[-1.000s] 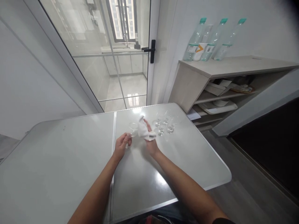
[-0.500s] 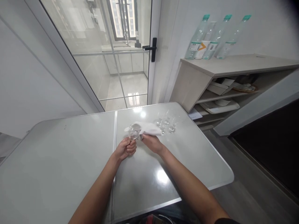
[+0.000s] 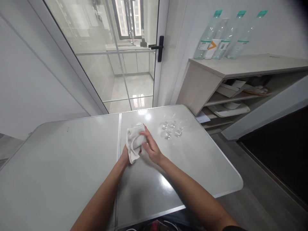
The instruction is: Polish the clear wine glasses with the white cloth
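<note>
A white cloth hangs draped over the clear stemmed glass, whose rim shows just above the fabric. My left hand is closed around the glass from below; its fingers are mostly covered by the cloth. From the right, my right hand grips the cloth against the glass, fingers curved over its side and thumb lower down. To the right of my hands, several clear stemmed glasses stand grouped on the grey table.
A metal-edged seam runs across the table left of the glasses. Beyond the far edge is a glass door with a black handle. Back right, a wooden shelf unit carries several plastic bottles on top, with trays below.
My right hand has brought the cloth left and over the glass, which was bare in my left hand before. The cloth no longer overlaps the grouped glasses.
</note>
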Demonstrator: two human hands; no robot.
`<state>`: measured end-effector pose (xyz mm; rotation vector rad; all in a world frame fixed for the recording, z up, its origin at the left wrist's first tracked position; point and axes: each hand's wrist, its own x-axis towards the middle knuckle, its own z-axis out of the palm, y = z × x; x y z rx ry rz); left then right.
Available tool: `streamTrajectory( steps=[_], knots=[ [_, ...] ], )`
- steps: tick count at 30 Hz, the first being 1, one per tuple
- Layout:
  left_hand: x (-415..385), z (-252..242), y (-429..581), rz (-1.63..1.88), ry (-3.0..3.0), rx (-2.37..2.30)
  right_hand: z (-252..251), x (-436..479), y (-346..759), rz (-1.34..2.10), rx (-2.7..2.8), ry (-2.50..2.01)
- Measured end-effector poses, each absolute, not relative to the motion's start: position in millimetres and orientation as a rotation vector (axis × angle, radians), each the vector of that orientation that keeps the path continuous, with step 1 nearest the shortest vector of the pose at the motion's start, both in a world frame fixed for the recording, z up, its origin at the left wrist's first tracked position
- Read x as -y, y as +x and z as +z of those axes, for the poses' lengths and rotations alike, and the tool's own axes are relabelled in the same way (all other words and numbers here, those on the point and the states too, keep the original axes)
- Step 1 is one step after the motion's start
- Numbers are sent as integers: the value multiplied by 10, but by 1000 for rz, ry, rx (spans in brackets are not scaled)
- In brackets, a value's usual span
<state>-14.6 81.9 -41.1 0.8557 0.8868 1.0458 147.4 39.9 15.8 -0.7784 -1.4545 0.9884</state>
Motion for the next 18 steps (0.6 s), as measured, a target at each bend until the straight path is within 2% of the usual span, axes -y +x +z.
streamTrajectory(
  steps=[7, 13, 15, 18],
  knots=[
    [-687, -420, -16, 913, 1054, -874, 83, -399, 1367, 1146, 943, -965],
    [-648, -309, -67, 596, 960, -716, 130, -504, 1615, 1592, 830, -625],
    [-630, -321, -52, 562, 930, -681, 151, -518, 1646, 1572, 885, -654],
    [-610, -392, 9, 777, 1050, -810, 144, -518, 1608, 1330, 993, -873]
  ],
)
